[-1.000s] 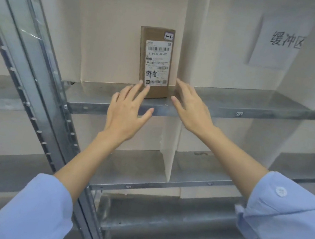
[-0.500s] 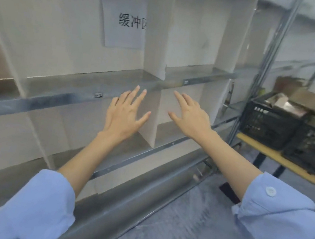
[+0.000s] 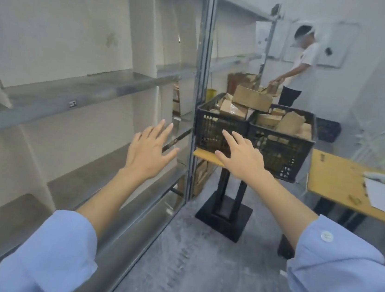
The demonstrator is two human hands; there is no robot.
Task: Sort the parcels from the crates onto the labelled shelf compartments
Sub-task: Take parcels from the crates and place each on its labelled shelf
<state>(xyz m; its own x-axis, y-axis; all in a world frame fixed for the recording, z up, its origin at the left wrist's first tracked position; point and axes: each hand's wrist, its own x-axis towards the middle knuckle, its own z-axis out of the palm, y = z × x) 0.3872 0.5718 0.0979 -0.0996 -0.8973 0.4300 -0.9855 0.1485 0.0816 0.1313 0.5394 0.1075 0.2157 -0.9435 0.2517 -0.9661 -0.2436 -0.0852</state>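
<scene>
Both my hands are held out in front of me, empty, fingers spread. My left hand [image 3: 150, 149] hovers beside the metal shelf [image 3: 76, 100], whose white-walled compartments show no parcels in this view. My right hand [image 3: 243, 155] is in front of the near black crate [image 3: 220, 127]. A second black crate [image 3: 281, 142] stands against it on the right. Both crates sit on a yellow table [image 3: 206, 156] and hold several brown cardboard parcels [image 3: 252, 97], heaped above the rims.
A steel shelf upright [image 3: 200, 86] stands between the shelf and the crates. A second yellow table [image 3: 342, 181] at right carries papers and a dark tray. A person in a white shirt [image 3: 298, 64] works at the back. A white chair [image 3: 378, 146] stands by the wall.
My view has swung right, away from the shelf where the brown parcel stands. The crates and the other person have come into view. Both hands stay empty and spread.
</scene>
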